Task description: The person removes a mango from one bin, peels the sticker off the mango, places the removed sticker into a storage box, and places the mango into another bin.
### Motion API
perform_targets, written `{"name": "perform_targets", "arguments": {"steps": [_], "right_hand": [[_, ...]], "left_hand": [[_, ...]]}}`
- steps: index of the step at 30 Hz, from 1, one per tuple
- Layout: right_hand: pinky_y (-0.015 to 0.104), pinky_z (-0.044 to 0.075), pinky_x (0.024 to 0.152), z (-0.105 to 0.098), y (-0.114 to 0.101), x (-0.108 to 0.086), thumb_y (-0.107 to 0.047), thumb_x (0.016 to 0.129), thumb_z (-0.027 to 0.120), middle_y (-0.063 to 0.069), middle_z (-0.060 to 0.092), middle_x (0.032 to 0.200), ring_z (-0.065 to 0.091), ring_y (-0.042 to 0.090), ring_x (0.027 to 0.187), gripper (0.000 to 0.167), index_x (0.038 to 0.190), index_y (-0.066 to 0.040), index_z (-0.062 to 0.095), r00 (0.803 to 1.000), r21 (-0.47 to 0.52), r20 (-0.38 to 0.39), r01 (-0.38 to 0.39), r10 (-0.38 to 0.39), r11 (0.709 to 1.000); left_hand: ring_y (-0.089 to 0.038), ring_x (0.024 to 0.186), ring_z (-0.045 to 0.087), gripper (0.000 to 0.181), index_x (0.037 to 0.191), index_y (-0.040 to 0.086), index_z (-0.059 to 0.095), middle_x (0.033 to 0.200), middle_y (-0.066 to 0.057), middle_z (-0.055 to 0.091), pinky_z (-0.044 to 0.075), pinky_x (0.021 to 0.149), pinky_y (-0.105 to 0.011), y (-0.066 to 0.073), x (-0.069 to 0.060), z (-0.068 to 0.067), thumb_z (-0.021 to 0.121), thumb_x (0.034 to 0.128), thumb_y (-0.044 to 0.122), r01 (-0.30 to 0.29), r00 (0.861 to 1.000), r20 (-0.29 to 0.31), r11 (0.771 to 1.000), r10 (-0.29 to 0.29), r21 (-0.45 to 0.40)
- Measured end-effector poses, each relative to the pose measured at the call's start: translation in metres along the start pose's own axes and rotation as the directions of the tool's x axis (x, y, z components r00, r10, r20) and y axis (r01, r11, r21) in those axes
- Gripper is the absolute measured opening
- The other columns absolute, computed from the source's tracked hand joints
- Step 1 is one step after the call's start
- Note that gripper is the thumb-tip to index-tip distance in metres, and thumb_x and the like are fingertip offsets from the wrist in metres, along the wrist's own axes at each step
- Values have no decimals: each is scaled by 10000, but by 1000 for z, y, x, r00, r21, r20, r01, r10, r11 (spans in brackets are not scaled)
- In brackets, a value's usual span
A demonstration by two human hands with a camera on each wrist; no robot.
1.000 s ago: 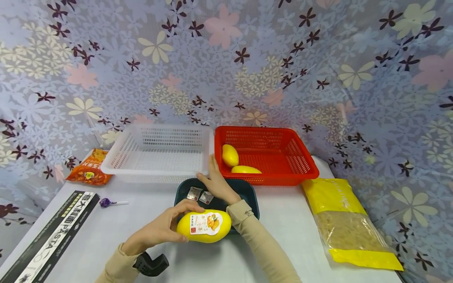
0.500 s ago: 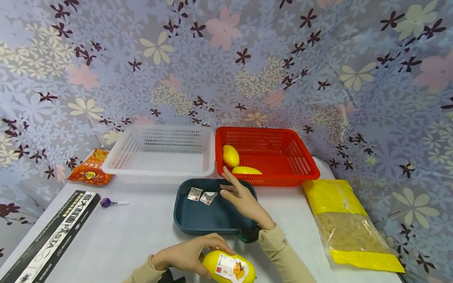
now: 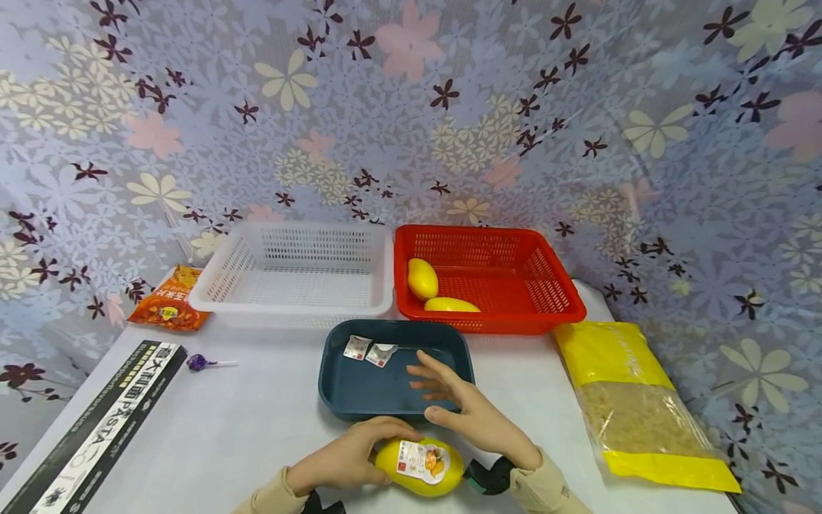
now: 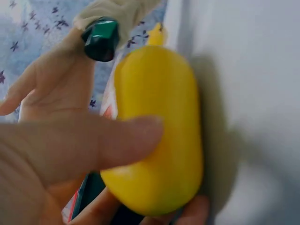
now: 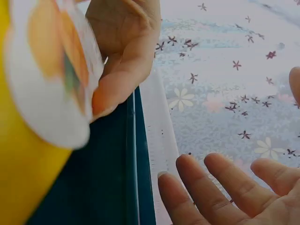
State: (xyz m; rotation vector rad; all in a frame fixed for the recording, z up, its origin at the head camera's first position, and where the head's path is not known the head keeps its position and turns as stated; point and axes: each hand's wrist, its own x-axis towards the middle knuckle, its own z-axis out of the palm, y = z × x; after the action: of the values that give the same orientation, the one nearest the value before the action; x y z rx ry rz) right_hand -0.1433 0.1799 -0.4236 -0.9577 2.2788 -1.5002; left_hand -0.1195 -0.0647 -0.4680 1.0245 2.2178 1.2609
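A yellow mango (image 3: 420,487) with a printed white label (image 3: 411,457) is gripped at its left end by my left hand (image 3: 349,457), near the front of the table. In the left wrist view the thumb (image 4: 126,140) lies across the mango (image 4: 178,126). My right hand (image 3: 472,410) hovers over the right front of a dark teal tray (image 3: 340,410), fingers spread and holding nothing; the right wrist view shows its fingers (image 5: 218,187) apart from the fruit. Two small label pieces (image 3: 380,355) lie in the tray's back left.
Behind the tray stand a white basket (image 3: 292,310) and a red basket (image 3: 501,325) with two mangoes (image 3: 422,278) inside. A yellow bag (image 3: 642,400) lies right; an orange snack bag (image 3: 170,300), a lollipop (image 3: 199,363) and a pasta box (image 3: 96,428) are left.
My right hand has drawn back from between the baskets to the tray's front right. The left hand has brought the mango toward me and to the right, off the front of the tray.
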Motion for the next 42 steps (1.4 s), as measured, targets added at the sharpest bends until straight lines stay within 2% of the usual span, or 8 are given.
{"name": "perform_targets", "arguments": {"steps": [3, 10, 13, 16, 20, 24, 30, 42], "right_hand": [[401, 486, 1016, 2, -2, -5, -194, 984, 554, 121, 409, 1518, 522, 294, 1294, 692, 1551, -289, 167, 1000, 12, -1, -7, 7, 1000], [306, 485, 1009, 14, 1, -22, -103, 973, 549, 193, 487, 1446, 557, 259, 1251, 634, 1528, -223, 267, 1000, 60, 3, 9, -9, 998], [309, 490, 1004, 23, 7, -29, -49, 955, 557, 210, 532, 1394, 567, 207, 1241, 609, 1507, -156, 321, 999, 59, 8, 45, -46, 997], [306, 491, 1004, 32, 14, -35, -58, 951, 572, 194, 553, 1376, 562, 177, 1243, 579, 1486, -98, 356, 999, 62, 23, 33, -34, 998], [225, 446, 1026, 42, 19, -38, -203, 940, 627, 86, 517, 1439, 520, 86, 1251, 567, 1462, -178, 408, 991, 89, 64, -120, 115, 989], [226, 384, 1069, 47, 23, -37, -317, 895, 685, -19, 457, 1489, 461, 73, 1281, 612, 1446, -286, 422, 971, 36, 86, -227, 223, 973], [317, 386, 1090, 49, 30, -35, -361, 835, 747, -32, 463, 1479, 457, 128, 1296, 693, 1446, -266, 435, 977, -86, 84, -189, 197, 978], [204, 371, 1061, 53, 43, -35, -284, 811, 781, -21, 509, 1433, 482, 79, 1250, 578, 1312, -293, 493, 980, 50, 61, -191, 187, 980]], "left_hand": [[-169, 1254, 513, 597, 1311, 262, 583, 1362, -3, 552, 469, 983, -243, 1, -8, 1, 759, 782, 49, 51, 997, -66, 998, -49, 27], [-150, 1046, 593, 483, 1138, 139, 578, 1275, -91, 599, 528, 735, -181, 2, -29, -4, 786, 733, -21, 145, 971, -172, 983, -164, -117], [-150, 1030, 603, 466, 1074, 137, 559, 1276, -101, 607, 530, 725, -193, 2, -32, -7, 787, 713, -48, 143, 971, -179, 985, -158, -96], [-157, 1037, 606, 467, 1042, 140, 549, 1283, -106, 608, 531, 728, -195, 2, -31, -9, 783, 698, -74, 133, 974, -173, 988, -145, -80], [-160, 1040, 605, 473, 1028, 137, 551, 1264, -111, 609, 533, 734, -189, 1, -30, -9, 777, 684, -97, 123, 976, -172, 990, -134, -75], [-139, 1028, 595, 478, 1039, 135, 560, 1247, -104, 607, 535, 744, -193, 0, -31, -6, 775, 680, -97, 115, 973, -191, 990, -128, -78], [-97, 1008, 580, 488, 1047, 143, 562, 1228, -91, 601, 531, 736, -204, -2, -30, -1, 778, 677, -89, 110, 964, -234, 990, -128, -90], [-87, 975, 564, 495, 1049, 145, 568, 1175, -53, 595, 513, 717, -201, -3, -28, 8, 784, 666, -82, 73, 953, -292, 997, -81, -39]]}}
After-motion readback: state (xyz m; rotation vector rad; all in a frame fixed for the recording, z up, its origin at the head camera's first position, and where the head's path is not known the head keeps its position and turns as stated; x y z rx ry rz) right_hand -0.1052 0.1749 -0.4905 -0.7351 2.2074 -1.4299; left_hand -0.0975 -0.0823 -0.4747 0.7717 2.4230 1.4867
